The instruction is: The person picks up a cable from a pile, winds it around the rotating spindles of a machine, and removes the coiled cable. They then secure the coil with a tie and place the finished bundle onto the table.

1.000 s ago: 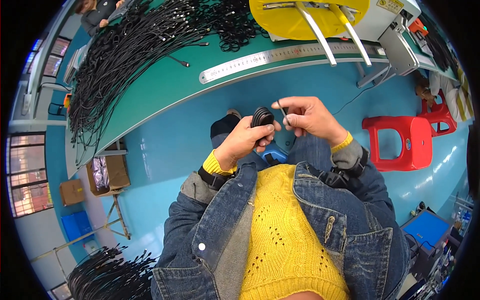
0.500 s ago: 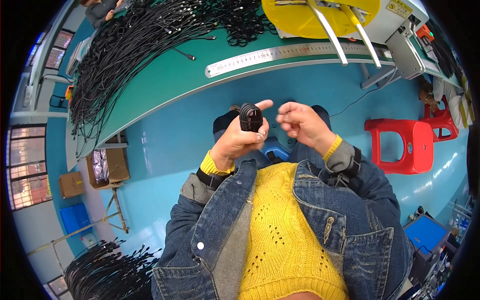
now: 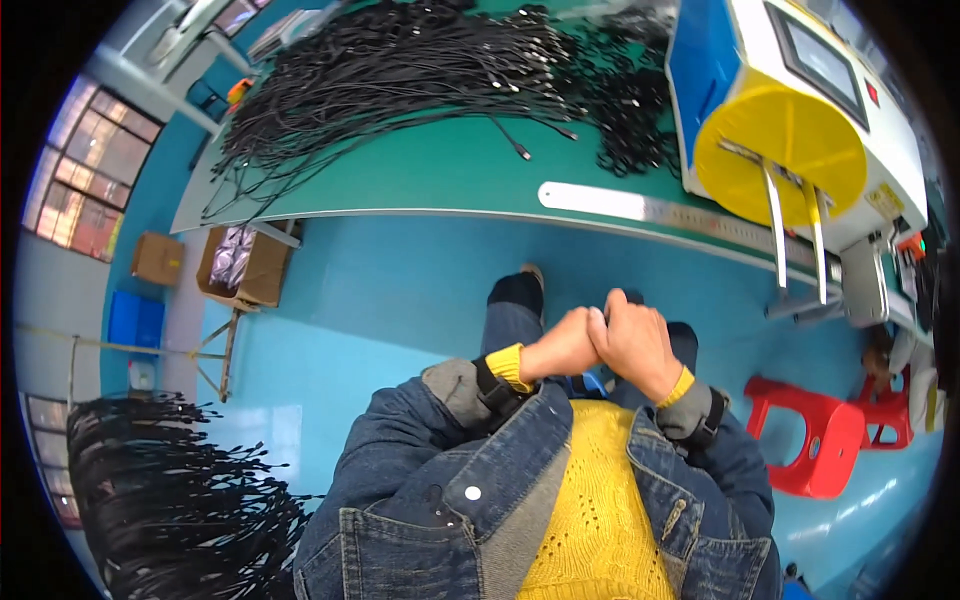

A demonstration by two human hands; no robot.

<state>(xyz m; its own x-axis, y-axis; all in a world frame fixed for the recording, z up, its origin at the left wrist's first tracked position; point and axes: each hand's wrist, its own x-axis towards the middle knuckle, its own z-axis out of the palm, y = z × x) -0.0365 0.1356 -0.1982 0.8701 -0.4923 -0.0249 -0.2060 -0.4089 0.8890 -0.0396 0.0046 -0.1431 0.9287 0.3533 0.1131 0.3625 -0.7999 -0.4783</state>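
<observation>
Black coiled cable, which showed between the fingers half a second ago, is now hidden behind the two hands, so I cannot tell if it is still held; the left hand [image 3: 562,347] and the right hand [image 3: 632,343] are pressed together in front of the chest, fingers curled inward, knuckles toward the camera, and what they pinch cannot be seen; before, the hands were apart with the coil raised in the left one; around them, the long green workbench [image 3: 420,175] carries a big heap of loose black cables [image 3: 400,70] and a flat steel ruler [image 3: 650,208] along its near edge; a yellow round reel on a white and blue machine [image 3: 780,150] stands at the right; a red plastic stool [image 3: 810,435] is on the blue floor near the right elbow; a brown cardboard box [image 3: 240,265] sits under the bench at the left; another dark bundle of cables [image 3: 170,500] lies low on the left.
</observation>
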